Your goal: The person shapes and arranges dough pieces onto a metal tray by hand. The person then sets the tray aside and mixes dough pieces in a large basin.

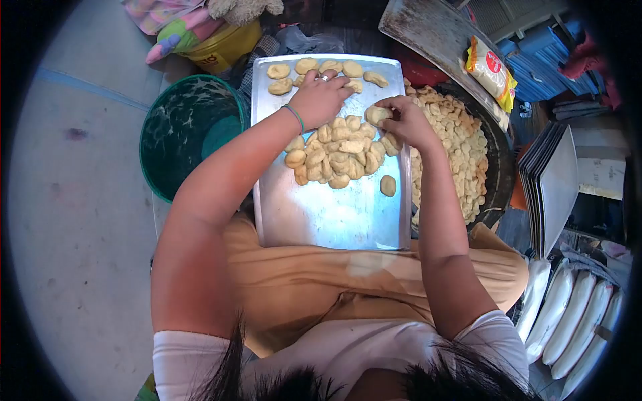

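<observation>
The person sits with a metal tray whose near edge meets the tan trousers. On it, around the middle, lies a heap of doughy pieces, crowded and overlapping. I count 4 more in a row along the far edge, and a few others just behind that row, partly hidden by the left hand.

That hand is palm down near the far edge, a ring on 1 finger and a green band at the wrist. Its fingers are a little apart, over the pieces there; from here I cannot tell whether they grip anything beneath. The right hand is by the right edge, thumb and fingers pinching 1 pale piece just beyond the heap. Another lone piece lies near the right edge, nearer the lap.

Beside the tray's left edge stands a green tub, whitish smears on its inner wall. Past the right edge, a wide dark basin holds a great many more pieces.
</observation>
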Motion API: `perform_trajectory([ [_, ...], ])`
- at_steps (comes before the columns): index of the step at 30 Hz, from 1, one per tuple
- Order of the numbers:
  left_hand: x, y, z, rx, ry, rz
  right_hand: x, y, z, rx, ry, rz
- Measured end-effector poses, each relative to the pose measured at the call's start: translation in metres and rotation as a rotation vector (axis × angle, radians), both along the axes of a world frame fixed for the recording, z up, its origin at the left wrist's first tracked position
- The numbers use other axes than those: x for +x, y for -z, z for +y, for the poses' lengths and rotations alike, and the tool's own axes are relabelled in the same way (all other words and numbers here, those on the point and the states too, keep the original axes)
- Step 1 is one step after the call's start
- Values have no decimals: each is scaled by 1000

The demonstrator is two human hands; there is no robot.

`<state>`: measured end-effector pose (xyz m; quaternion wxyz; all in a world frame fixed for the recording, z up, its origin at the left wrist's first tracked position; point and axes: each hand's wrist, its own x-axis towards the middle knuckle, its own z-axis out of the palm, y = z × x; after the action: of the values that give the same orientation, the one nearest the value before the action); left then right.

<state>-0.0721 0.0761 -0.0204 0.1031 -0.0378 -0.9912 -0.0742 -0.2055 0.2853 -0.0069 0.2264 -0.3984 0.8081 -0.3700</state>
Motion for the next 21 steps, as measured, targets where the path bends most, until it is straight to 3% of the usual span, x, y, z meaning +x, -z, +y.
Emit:
perform_trajectory([
  [1, 0, -2, 3, 11, -1, 35, 1, 0, 0, 36, -23, -1],
  [3, 3, -9, 12, 31, -7, 107, 3, -1, -3, -191, 132, -357],
  [4, 1, -14, 19, 404, -6, 25, 6, -1, -5, -303, 208, -537],
  [6, -5, -25, 33, 1146, -5, -150, 11, -10, -9, -331, 163, -535],
  [11, -2, -34, 28, 1208, -107, -280, 12, -7, -13, -464, 342, -362],
  [14, 8, -33, 15, 1177, -154, -289, -1, 7, -17, -315, 427, -94],
  [18, 33, -18, -19, 872, -53, -131, 5, 21, -28, -126, 226, 427],
  [21, 55, -33, -42, 790, -121, -203, 6, 25, -33, -200, 233, 408],
])
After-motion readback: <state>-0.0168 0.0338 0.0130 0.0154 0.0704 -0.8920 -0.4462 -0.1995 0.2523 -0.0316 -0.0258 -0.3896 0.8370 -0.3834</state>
